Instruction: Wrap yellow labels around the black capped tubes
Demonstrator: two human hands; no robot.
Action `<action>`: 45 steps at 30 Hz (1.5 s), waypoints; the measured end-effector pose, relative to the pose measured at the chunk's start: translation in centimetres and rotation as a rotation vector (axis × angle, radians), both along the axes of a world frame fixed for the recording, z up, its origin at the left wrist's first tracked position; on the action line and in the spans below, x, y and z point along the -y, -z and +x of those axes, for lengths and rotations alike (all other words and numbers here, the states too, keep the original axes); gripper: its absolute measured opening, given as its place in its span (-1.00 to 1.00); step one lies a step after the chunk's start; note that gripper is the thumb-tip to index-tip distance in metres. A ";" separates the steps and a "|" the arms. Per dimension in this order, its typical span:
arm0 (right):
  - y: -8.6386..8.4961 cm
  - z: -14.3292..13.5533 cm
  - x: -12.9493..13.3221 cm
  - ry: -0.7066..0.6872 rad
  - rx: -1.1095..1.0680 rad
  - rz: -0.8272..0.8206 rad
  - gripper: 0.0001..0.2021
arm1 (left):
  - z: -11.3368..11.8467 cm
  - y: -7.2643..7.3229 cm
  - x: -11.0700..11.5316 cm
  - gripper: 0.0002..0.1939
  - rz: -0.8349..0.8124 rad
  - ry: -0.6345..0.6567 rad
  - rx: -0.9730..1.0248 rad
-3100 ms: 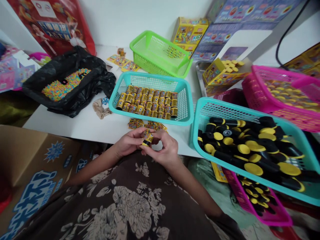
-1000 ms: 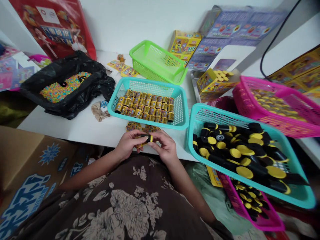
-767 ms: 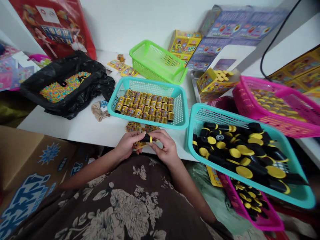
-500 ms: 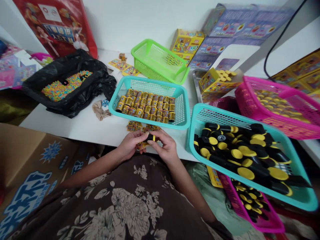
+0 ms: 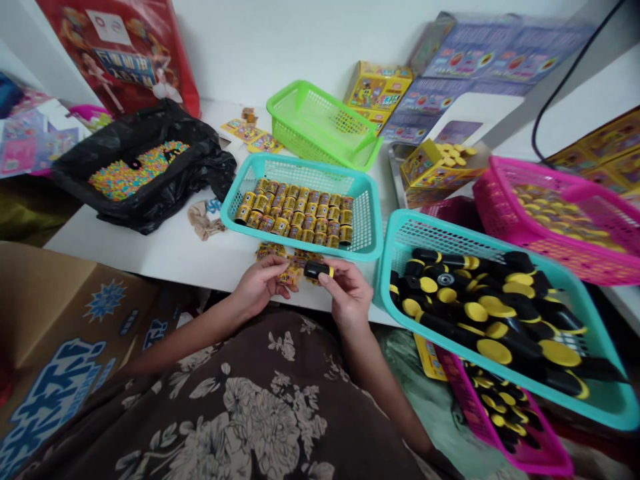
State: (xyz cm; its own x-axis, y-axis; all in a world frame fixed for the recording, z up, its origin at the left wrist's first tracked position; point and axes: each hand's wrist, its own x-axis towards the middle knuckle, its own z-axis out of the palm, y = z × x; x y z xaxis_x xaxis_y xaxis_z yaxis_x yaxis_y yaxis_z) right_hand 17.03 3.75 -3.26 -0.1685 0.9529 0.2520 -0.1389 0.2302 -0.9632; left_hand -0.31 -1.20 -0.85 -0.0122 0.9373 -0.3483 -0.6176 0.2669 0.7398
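Between the thumb and fingers of my right hand (image 5: pixel 351 291) is a small black bottle (image 5: pixel 315 270) with a yellow cap, lying sideways. My left hand (image 5: pixel 257 288) pinches a yellow printed label (image 5: pixel 290 275) just left of the bottle; the two are apart. Stacks of similar printed labels (image 5: pixel 270 251) lie at the table's front edge, partly behind my hands. Beyond them, a turquoise basket (image 5: pixel 374 230) contains rows of small bottles (image 5: pixel 299 207) wrapped in gold-yellow labels. At right, another turquoise basket (image 5: pixel 607 343) is heaped with bare black bottles (image 5: pixel 457 327) with yellow caps.
A green basket (image 5: pixel 325 123) stands behind. To the left, a black-bag-lined container (image 5: pixel 75 170) has colourful candy beads (image 5: pixel 133 170). Pink baskets (image 5: pixel 560 233) and yellow boxes (image 5: pixel 377 90) are at right and back. A cardboard box (image 5: pixel 55 293) stands at lower left.
My hands have moved apart. The right one has carried the black bottle to the right, away from the left hand, which keeps the label. The whole view has shifted slightly.
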 end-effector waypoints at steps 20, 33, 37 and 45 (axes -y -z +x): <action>0.0 -0.4 0.1 -0.132 0.184 0.015 -0.72 | 0.5 -0.1 0.4 -0.65 0.061 0.054 -0.074; -0.1 -0.9 0.7 -0.189 0.508 0.338 -0.63 | 0.4 0.2 0.4 -0.69 -0.031 0.135 -0.104; 0.2 -1.3 1.1 -0.238 0.625 0.431 -0.37 | 0.8 -0.3 0.4 -0.73 -0.064 0.075 0.033; -0.2 -0.9 0.8 -0.205 0.518 0.374 -0.49 | 0.3 -0.1 0.4 -0.69 -0.055 0.139 -0.072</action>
State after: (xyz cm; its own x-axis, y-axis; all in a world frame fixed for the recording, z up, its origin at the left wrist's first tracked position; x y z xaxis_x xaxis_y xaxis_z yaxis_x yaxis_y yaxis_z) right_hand 16.08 2.92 -3.08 -0.5249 0.7529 0.3971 0.2432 0.5797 -0.7777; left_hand -0.05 -1.59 -0.75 0.0891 0.9112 -0.4023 -0.5178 0.3874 0.7628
